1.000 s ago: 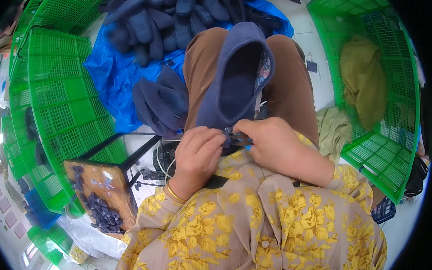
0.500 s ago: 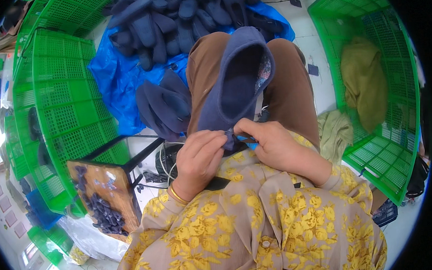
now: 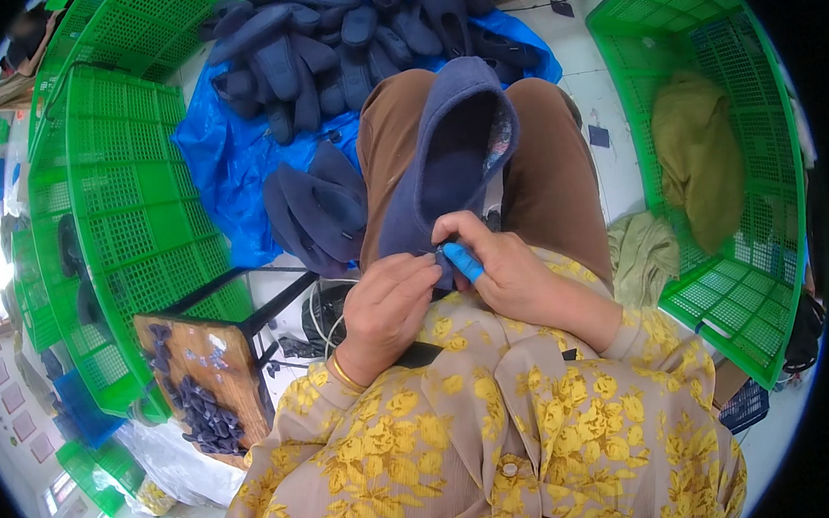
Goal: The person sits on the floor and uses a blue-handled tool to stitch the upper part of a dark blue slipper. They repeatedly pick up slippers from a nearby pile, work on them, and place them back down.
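A navy slipper (image 3: pixel 402 198) rests across my lap, its opening away from me and its toe toward my body. My left hand (image 3: pixel 391 303) is closed at the toe, its fingertips pinching a small dark fabric piece against the slipper. Against those fingertips, my right hand (image 3: pixel 500 265) is closed in a pinch, with blue wrapping round its thumb. Whatever the right fingers hold is too small and hidden to make out. Small navy fabric bows (image 3: pixel 206 412) lie on a wooden stool (image 3: pixel 219 349) to my left.
Many navy slippers (image 3: pixel 345 54) are heaped on a blue plastic sheet (image 3: pixel 224 166) ahead, with another pair (image 3: pixel 315 213) beside my left knee. Green crates stand at left (image 3: pixel 135 191) and right (image 3: pixel 722 326). Olive cloth (image 3: pixel 698 161) hangs in the right crate.
My right hand has turned, bringing its blue-wrapped thumb into view; a dark thin thing near its fingers no longer shows. The slipper has shifted slightly left. My left hand stays at the toe.
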